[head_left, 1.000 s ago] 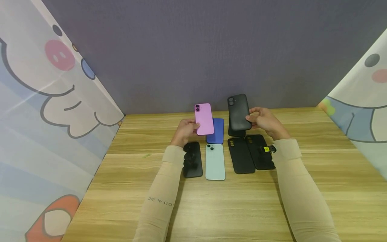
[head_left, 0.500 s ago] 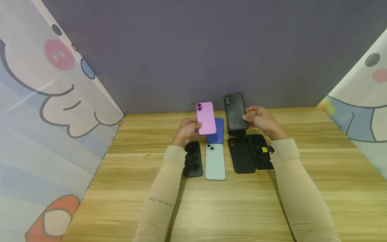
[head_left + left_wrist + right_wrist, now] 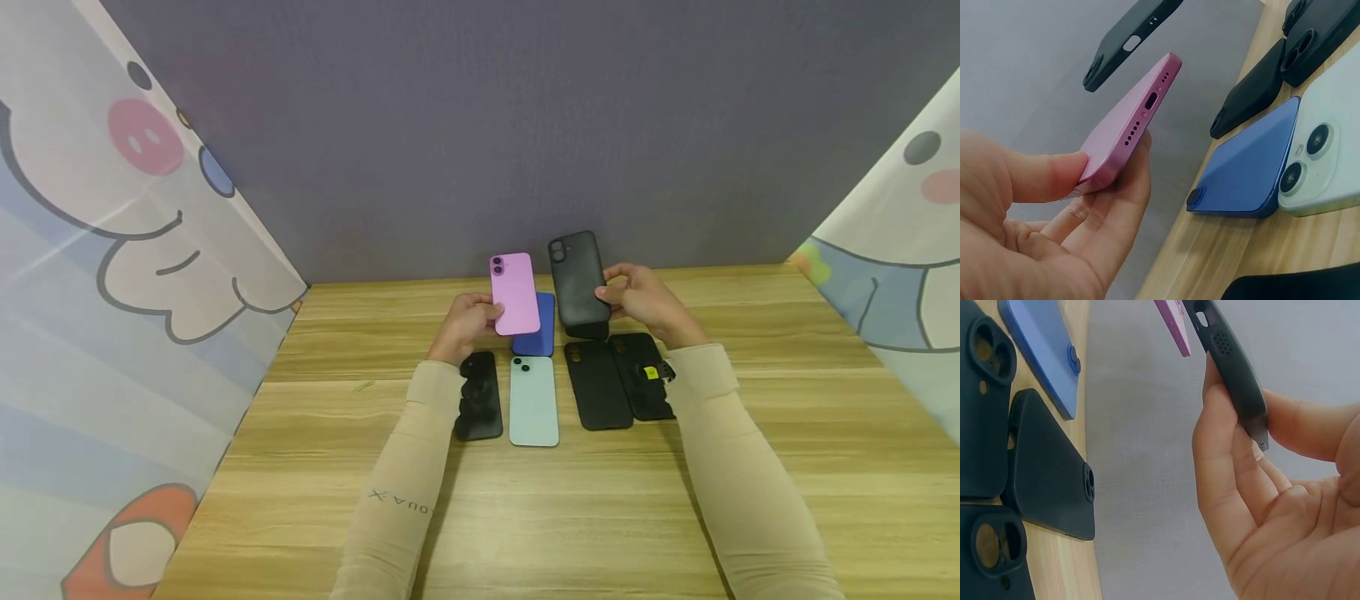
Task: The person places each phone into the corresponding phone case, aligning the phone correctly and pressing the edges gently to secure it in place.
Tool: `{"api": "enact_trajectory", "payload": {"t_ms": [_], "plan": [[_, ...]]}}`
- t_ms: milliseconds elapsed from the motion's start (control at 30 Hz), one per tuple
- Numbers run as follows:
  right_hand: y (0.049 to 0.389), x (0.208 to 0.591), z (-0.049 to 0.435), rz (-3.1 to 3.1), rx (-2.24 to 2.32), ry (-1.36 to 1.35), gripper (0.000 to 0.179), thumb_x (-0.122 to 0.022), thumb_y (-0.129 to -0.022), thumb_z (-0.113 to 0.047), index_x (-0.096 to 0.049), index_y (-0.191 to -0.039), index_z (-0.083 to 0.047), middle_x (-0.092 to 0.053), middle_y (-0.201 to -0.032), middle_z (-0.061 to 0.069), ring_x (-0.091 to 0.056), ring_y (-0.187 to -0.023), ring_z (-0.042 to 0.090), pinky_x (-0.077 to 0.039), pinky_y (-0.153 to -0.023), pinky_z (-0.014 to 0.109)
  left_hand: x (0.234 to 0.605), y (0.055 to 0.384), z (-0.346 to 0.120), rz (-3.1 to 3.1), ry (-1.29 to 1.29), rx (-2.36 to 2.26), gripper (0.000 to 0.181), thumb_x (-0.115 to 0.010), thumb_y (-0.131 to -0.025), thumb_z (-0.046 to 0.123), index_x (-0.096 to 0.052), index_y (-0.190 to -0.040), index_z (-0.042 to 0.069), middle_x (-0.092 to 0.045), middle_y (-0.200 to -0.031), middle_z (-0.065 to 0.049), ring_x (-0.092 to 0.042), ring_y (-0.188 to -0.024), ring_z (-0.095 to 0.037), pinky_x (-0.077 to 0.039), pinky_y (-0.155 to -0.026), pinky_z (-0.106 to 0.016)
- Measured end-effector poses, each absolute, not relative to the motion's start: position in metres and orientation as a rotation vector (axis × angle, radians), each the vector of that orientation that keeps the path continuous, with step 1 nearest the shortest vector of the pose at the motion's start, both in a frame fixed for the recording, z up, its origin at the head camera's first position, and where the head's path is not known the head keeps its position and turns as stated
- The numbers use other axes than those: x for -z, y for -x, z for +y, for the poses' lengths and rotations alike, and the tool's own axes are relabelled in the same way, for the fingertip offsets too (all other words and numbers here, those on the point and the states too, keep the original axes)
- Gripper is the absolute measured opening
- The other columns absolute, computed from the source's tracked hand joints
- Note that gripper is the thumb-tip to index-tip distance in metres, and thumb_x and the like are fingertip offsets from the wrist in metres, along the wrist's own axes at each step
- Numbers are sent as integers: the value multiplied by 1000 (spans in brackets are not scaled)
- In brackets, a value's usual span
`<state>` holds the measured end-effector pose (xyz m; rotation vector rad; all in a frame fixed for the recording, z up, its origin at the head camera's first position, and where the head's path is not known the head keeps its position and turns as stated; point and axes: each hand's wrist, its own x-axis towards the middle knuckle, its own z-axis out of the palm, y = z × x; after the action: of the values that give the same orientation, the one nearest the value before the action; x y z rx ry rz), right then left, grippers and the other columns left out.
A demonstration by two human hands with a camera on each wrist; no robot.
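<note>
In the head view my left hand (image 3: 467,323) pinches a pink phone (image 3: 515,292) by its lower left edge, back side facing up, above the table. My right hand (image 3: 643,302) holds a black phone case (image 3: 579,279) by its lower right edge, with the thumb on its back. Phone and case are side by side with a small gap. In the left wrist view the pink phone's bottom edge (image 3: 1140,119) shows its charging port. The right wrist view shows the case's bottom end (image 3: 1232,372), with a cutout and speaker holes.
Below the hands lie a blue phone (image 3: 546,325), a pale green phone (image 3: 534,402) and a black phone (image 3: 482,396). Black cases (image 3: 598,387) lie to their right, one (image 3: 587,331) partly hidden under the held case. A grey panel (image 3: 525,125) stands behind the wooden table (image 3: 510,525).
My right hand has moved the black case to the left, and my left hand has shifted the pink phone slightly right. The gap between them has narrowed. The things on the table have stayed put.
</note>
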<state>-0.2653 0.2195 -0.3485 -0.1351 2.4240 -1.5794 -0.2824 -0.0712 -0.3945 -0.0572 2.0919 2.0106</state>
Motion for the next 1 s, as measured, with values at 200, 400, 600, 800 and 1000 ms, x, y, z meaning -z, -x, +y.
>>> {"api": "enact_trajectory", "payload": {"t_ms": [200,400,600,800,1000], "plan": [[265,348,216,2446,1555,148,52,-56,-107,-19,-34,-148,4,-71,-96,3,-69,-83,16,-61,-84,36,393,281,-70,2101,60,-1998,24,-58,-103,7,-62,-121,-8,-67,-109,-15,-66,-87,-19,-59,-87,-34],[265,348,213,2451,1545,163,52,-56,-106,-18,-34,-148,4,-70,-100,7,-67,-83,16,-61,-85,38,392,280,-67,2106,60,-1984,23,-58,-103,7,-62,-120,-7,-67,-112,-16,-66,-89,-21,-59,-92,-39],[264,348,211,2460,1542,181,51,-55,-107,-17,-35,-148,5,-68,-109,15,-67,-82,16,-61,-81,34,391,279,-65,2102,34,-1990,21,-58,-102,7,-63,-117,-7,-68,-108,-15,-66,-87,-20,-60,-84,-32],[263,348,209,2472,1536,192,48,-54,-107,-16,-36,-146,5,-65,-101,9,-64,-82,18,-61,-82,36,392,278,-62,2114,11,-1991,19,-59,-101,5,-63,-114,-8,-67,-100,-12,-66,-82,-18,-60,-78,-30],[262,349,208,2472,1543,211,47,-54,-107,-15,-36,-145,6,-62,-98,8,-62,-81,20,-59,-78,31,393,277,-59,2143,-7,-1947,21,-59,-102,7,-63,-117,-6,-67,-104,-13,-66,-84,-20,-60,-83,-32]]}}
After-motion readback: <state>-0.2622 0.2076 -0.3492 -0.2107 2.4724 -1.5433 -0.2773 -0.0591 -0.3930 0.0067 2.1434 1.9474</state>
